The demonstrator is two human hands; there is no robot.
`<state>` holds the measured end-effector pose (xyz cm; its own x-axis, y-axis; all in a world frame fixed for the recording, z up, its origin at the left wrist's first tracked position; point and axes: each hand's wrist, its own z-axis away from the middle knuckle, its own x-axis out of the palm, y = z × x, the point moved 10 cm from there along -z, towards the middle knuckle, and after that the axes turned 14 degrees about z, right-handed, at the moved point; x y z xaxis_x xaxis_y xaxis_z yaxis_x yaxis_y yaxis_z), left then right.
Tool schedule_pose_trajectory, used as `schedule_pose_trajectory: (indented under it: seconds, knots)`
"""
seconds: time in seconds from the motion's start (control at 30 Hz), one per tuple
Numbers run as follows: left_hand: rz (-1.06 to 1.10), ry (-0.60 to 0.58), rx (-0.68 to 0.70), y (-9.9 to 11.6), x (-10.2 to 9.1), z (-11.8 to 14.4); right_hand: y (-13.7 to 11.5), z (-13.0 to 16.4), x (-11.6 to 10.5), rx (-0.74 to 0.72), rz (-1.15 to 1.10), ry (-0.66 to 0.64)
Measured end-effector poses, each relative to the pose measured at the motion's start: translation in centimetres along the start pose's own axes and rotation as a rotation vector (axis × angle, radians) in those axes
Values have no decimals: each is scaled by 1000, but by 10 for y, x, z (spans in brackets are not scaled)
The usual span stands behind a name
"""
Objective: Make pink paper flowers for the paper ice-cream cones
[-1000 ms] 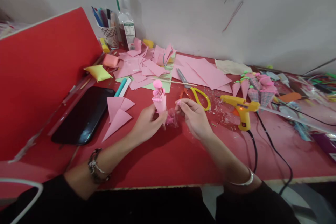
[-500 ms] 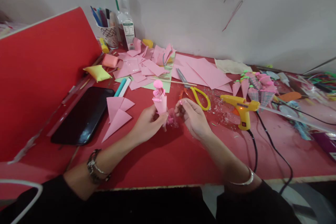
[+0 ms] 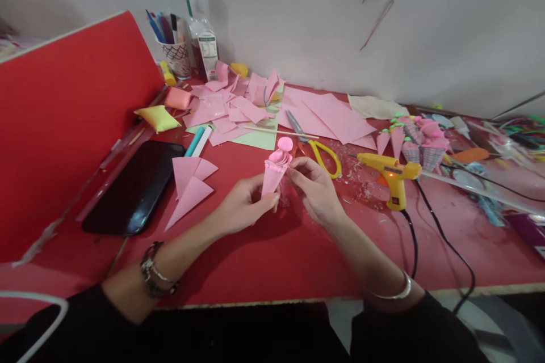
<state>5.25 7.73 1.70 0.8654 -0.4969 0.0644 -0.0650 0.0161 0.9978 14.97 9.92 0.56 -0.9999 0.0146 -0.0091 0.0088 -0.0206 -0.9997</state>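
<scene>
My left hand [image 3: 247,204] is closed around a pink paper cone [image 3: 271,180], held tilted to the right with its mouth up. Small pink clay beads line part of the rim, and round pink clay-like pieces [image 3: 284,145] rise out of the top. My right hand [image 3: 317,190] has its thumb and forefinger pinched at the right side of the rim; the tiny bit of pink clay seen there a moment ago is hidden by the fingertips. Behind the hands lie scissors [image 3: 324,159] with a yellow handle.
A yellow glue gun [image 3: 389,173] with its light on lies to the right, its cord trailing. Several finished small cones [image 3: 411,136] stand behind it. At left are flat paper cones [image 3: 191,193] and a phone [image 3: 136,187]. Pink paper scraps [image 3: 230,110] cover the back.
The cone has shifted right and tipped over to the right in my left hand. My right fingertips, which were apart from it with a small pink bit, are now at its rim.
</scene>
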Motion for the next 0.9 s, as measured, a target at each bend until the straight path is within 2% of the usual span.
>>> schedule_pose_trajectory:
  seconds: [0.13,0.37,0.53,0.73,0.83,0.9]
  knots:
    - [-12,-18,15,1,1,0,2,-1,-2,26,-31,25]
    - [4,-21,5,-2,0,1,5,-1,-1,7,54,-10]
    - [17,-22,-16,-4,1,1,5,-1,-4,25,44,25]
    - [72,-32,-44,-7,3,-1,-7,1,-6,-73,118,62]
    - [70,-28,-52,-9,3,-2,-16,3,-7,-118,224,89]
    - [60,-26,-46,-9,3,-3,-28,7,-7,-200,325,112]
